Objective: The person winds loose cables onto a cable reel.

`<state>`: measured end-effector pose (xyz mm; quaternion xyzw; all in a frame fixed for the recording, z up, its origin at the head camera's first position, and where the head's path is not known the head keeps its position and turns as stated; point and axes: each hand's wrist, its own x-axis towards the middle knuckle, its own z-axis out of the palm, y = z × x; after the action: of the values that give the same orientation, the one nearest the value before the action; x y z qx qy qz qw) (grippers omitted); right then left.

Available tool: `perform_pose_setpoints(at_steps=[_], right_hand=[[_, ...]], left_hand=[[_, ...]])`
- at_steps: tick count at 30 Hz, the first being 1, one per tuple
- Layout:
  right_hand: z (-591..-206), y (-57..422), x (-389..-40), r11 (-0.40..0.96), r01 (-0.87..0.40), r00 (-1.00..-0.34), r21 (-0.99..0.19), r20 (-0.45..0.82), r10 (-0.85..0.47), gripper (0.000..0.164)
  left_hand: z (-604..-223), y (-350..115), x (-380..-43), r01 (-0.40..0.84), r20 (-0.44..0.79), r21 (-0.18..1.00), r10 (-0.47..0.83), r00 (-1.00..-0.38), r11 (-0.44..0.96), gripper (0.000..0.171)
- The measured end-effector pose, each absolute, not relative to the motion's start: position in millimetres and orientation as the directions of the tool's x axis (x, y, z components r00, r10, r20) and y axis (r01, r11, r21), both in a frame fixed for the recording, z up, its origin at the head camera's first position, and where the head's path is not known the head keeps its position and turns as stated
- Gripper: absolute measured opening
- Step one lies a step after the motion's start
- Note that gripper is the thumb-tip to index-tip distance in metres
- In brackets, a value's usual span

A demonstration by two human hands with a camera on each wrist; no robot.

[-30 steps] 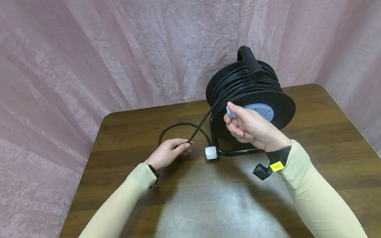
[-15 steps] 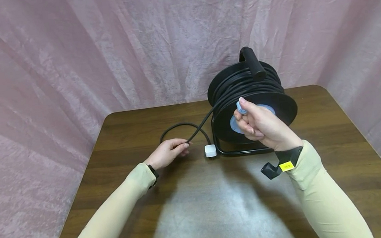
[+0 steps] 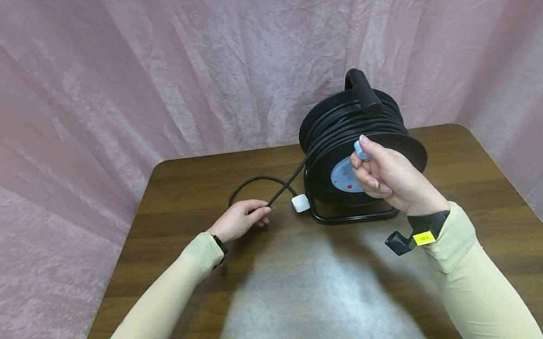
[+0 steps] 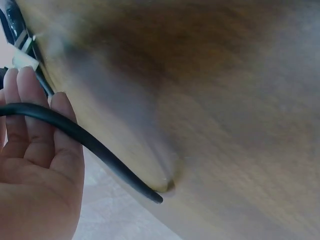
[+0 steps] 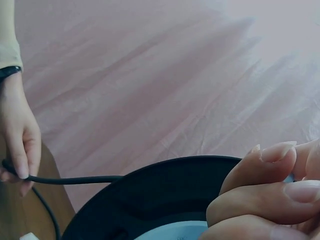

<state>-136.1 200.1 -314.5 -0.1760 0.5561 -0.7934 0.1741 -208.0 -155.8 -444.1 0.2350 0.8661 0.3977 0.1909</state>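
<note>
A black cable reel [image 3: 322, 186] stands upright on its tubular frame at the right of the table, wound with black cable [image 3: 341, 124]. My right hand [image 3: 392, 177] grips the light blue crank knob [image 3: 361, 150] on the reel's near face, fingers curled and thumb on top. My left hand [image 3: 239, 219] holds the free cable between thumb and fingers, left of the reel. In the left wrist view, that cable [image 4: 95, 145] runs across the fingers [image 4: 37, 97]. The cable's end loops back to a white plug [image 3: 300, 203] lying beside the frame's left corner.
The brown wooden table [image 3: 313, 296] has rounded far corners. Pink curtains [image 3: 217, 60] hang behind it and at both sides. A black carrying handle [image 3: 364, 92] rises over the reel. A black wrist camera [image 3: 400, 243] juts out from the right wrist.
My right hand has moved rightward with the knob, turning the reel, and a red spot now shows on its blue centre. The white plug has shifted slightly away and tilted. My left hand barely moved.
</note>
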Motion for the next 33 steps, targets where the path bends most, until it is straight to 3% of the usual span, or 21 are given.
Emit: perform_pose_setpoints(at_steps=[18,33], right_hand=[[-315,215,-134,-0.346,0.03,-0.876,-0.938,0.142,-0.461,0.044],[-316,225,-133,-0.379,0.03,-0.882,-0.925,0.153,-0.446,0.044]], left_hand=[[-444,-156,-205,0.259,-0.146,0.763,0.549,-0.823,0.592,0.034],[-446,-155,-200,0.25,-0.2,0.764,0.586,-0.785,0.595,0.034]])
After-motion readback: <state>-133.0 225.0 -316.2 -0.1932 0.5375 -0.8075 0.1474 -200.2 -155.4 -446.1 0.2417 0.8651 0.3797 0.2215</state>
